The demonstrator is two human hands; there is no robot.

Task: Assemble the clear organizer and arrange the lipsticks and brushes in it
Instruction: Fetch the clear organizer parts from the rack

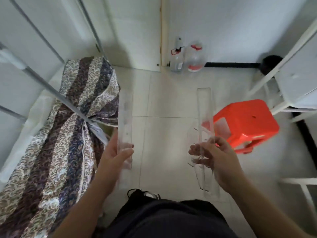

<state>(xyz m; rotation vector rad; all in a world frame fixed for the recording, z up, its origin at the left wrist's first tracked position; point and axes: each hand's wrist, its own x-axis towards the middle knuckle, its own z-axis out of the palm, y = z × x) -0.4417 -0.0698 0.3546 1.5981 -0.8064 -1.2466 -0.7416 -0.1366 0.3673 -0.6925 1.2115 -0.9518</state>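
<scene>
Left hand (118, 153) grips one long clear panel (126, 121) near its lower end, thumb along the left edge, fingers curled under the end. The panel points away from the person, flat face up. Likely held that way so its long edge can be read and lined up.

Right hand (211, 157) pinches a second clear piece (204, 107), fingers wrapped round its lower part. This one looks like more than one strip: a long bar runs forward, and short clear bits with thin dark lines, possibly slots or tabs, sit at the fingers. Can't tell whether those parts are already joined or just stacked. More of the same clear piece trails below the hand.

The two pieces are held well apart, roughly parallel, both in the air over the tiled floor (168, 100). Reads as a compare-and-orient step before mating, so the organizer is not yet assembled. No lipsticks or brushes in view.

Risk: clear on pale tile, edges are hard to see, slots easy to misalign.

Outward: patterned cloth (77, 117) draped over a metal rail on the left, orange stool (247, 122) tipped just right of the right-hand piece, two plastic bottles (187, 57) by the far wall, white frame (283, 66) at right. The person's dark clothing fills the bottom.
</scene>
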